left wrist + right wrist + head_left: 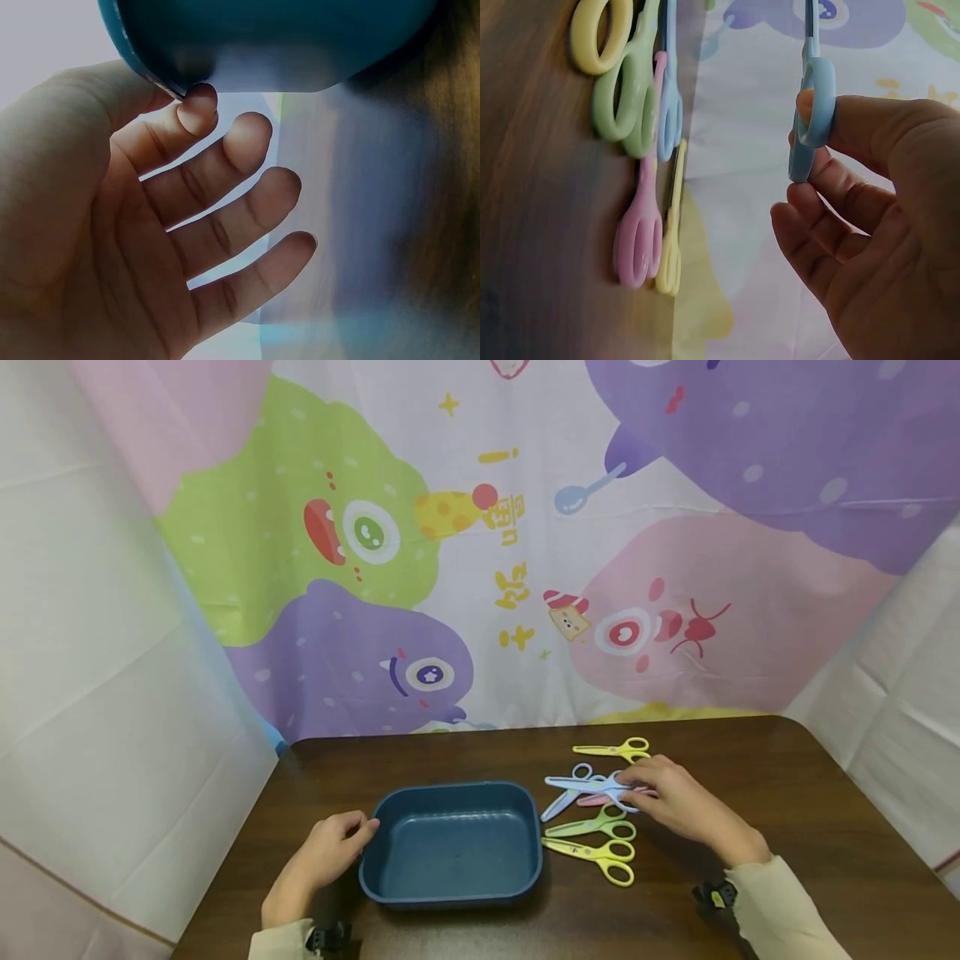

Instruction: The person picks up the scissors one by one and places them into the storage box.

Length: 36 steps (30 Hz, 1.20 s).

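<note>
My right hand point(678, 800) pinches the handle of a pair of light blue scissors point(823, 97) between thumb and fingers. They are raised off the table, blades pointing left. Below them lie a second pair of blue scissors point(558, 807) and pink scissors point(639, 232), the pink pair partly hidden in the head view. Green scissors point(577, 828) and yellow scissors point(576, 849) lie nearer the front; another yellow pair point(600, 750) is farthest back. With thumb and index finger, my left hand point(321, 853) grips the left rim of a dark blue plastic bin point(457, 900); its other fingers are spread.
The brown wooden table point(750, 752) ends at a cartoon-print curtain point(517, 685) behind it. White cloth panels point(112, 677) stand on both sides. The bin sits left of the scissors, close to the blade tips.
</note>
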{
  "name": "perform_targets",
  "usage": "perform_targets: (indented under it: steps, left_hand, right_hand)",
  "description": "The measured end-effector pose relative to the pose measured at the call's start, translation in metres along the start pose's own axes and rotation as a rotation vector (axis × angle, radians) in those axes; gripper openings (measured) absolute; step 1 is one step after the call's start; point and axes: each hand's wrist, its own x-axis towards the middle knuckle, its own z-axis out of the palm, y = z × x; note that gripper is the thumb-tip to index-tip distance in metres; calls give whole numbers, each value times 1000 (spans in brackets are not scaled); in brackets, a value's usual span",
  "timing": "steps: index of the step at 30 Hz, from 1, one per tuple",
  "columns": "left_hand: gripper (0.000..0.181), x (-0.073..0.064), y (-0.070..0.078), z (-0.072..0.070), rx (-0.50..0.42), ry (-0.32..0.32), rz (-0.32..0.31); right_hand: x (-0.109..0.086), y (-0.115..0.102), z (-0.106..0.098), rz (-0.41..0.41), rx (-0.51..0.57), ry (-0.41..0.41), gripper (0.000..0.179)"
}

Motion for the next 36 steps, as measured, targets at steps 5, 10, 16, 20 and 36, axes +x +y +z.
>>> perform_targets:
  steps: [5, 10, 16, 20, 36]
  left_hand:
    - [37, 0, -1, 1, -2, -3, 1]
    - [37, 0, -1, 1, -12, -16, -2]
    - [36, 0, -1, -1, -15, -32, -1]
    - [36, -1, -1, -1, -10, -32, -2]
    - [36, 0, 1, -1, -6, -38, -21]
  right_hand:
    - [8, -7, 4, 23, 24, -42, 17]
    - [16, -15, 10, 30, 57, -64, 18]
    - [26, -24, 16, -11, 92, -52, 15]
    - [32, -31, 19, -17, 83, -42, 15]
    - [53, -50, 26, -58, 60, -100, 17]
